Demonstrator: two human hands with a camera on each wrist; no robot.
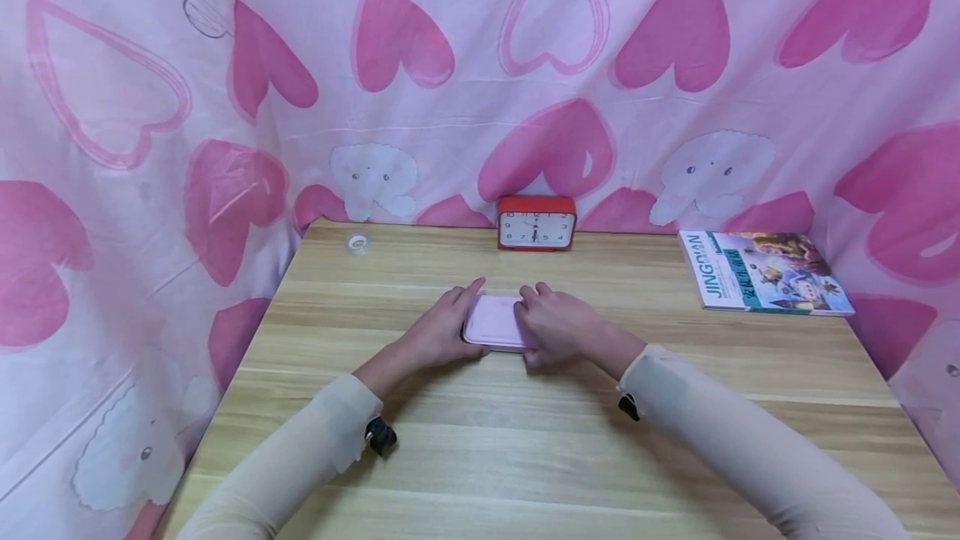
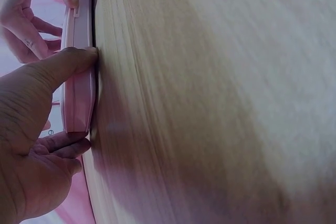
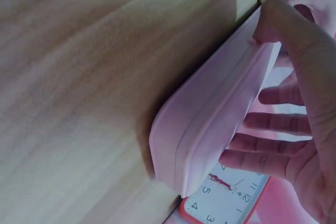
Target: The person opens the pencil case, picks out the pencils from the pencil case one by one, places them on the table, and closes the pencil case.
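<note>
A flat pink case [image 1: 493, 322] with rounded corners lies on the wooden table, and a seam runs along its side. My left hand [image 1: 441, 332] grips its left end, thumb on the front side and fingers round the end. On the right half is my right hand [image 1: 558, 325], its fingers over the lid. In the right wrist view its thumb [image 3: 273, 22] presses the front edge at the seam. The left wrist view shows that thumb by a small tab [image 2: 76, 12] on the case's front. The case's right end is partly hidden by the right hand.
Behind the case, a red alarm clock [image 1: 536, 223] stands at the table's back edge. A roll of clear tape [image 1: 358, 244] lies at the back left, a magazine [image 1: 765, 273] at the back right. A pink heart-patterned curtain [image 1: 465, 123] hangs round the table.
</note>
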